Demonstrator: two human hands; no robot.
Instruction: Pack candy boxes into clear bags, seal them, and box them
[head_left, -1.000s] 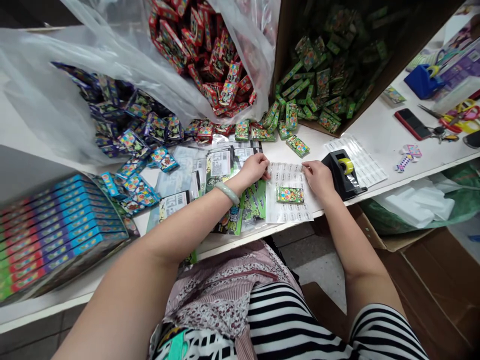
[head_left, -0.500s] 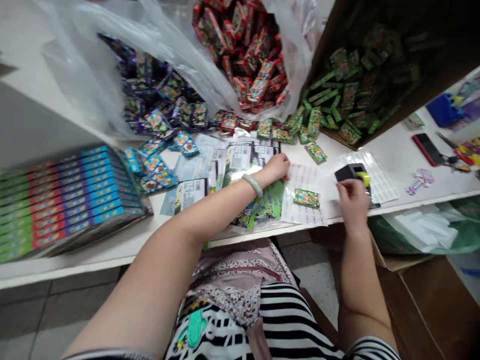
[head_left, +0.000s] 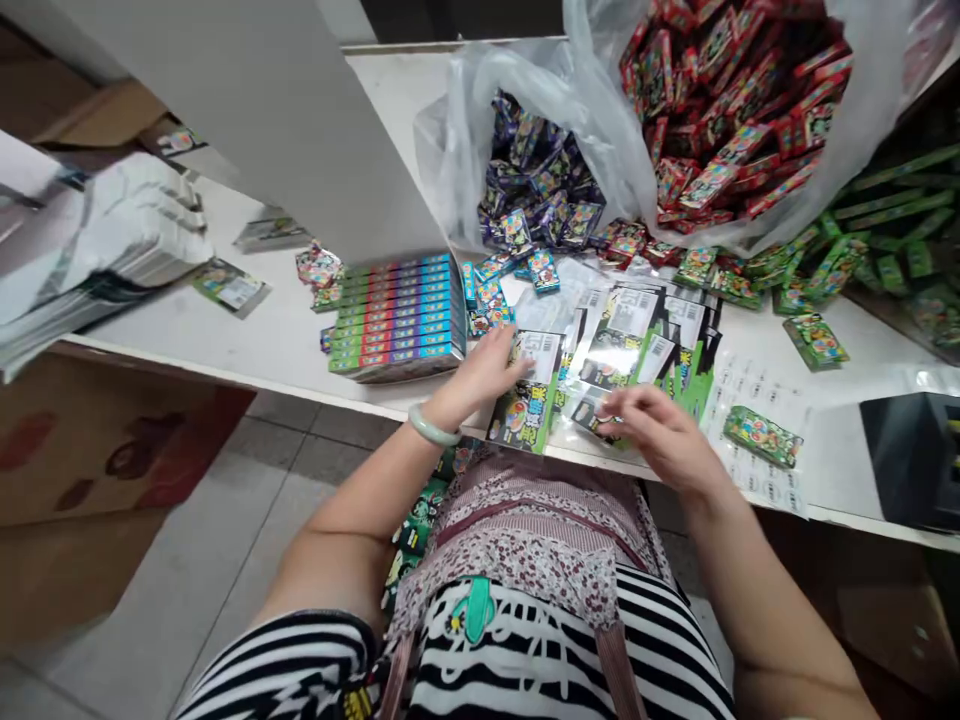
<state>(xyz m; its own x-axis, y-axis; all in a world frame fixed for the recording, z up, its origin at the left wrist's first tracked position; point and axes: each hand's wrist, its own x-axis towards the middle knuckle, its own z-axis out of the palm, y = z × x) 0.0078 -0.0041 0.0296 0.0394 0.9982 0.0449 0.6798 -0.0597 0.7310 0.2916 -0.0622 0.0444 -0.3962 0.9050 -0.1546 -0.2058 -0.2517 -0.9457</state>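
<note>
In the head view, my left hand (head_left: 487, 375), with a pale bracelet at the wrist, has its fingers apart at the left edge of a green and black packet (head_left: 529, 415). My right hand (head_left: 656, 425) is over the front of the spread packets (head_left: 619, 335), its thumb and fingers pinched together; what is between them is too small to tell. To the right, a small green box (head_left: 763, 436) lies on a printed label sheet (head_left: 776, 395). Blue boxes (head_left: 491, 298) sit behind my left hand.
A stack of coloured boxes (head_left: 397, 315) stands at the left. Behind are bags of purple boxes (head_left: 540, 180) and red boxes (head_left: 739, 110). Loose green boxes (head_left: 814, 340) and a black dispenser (head_left: 915, 460) are at the right. White packs (head_left: 142, 230) pile up far left.
The view has swung left. My left hand has moved from the label sheet to the left packet. My right hand has left the black dispenser and come over the packets.
</note>
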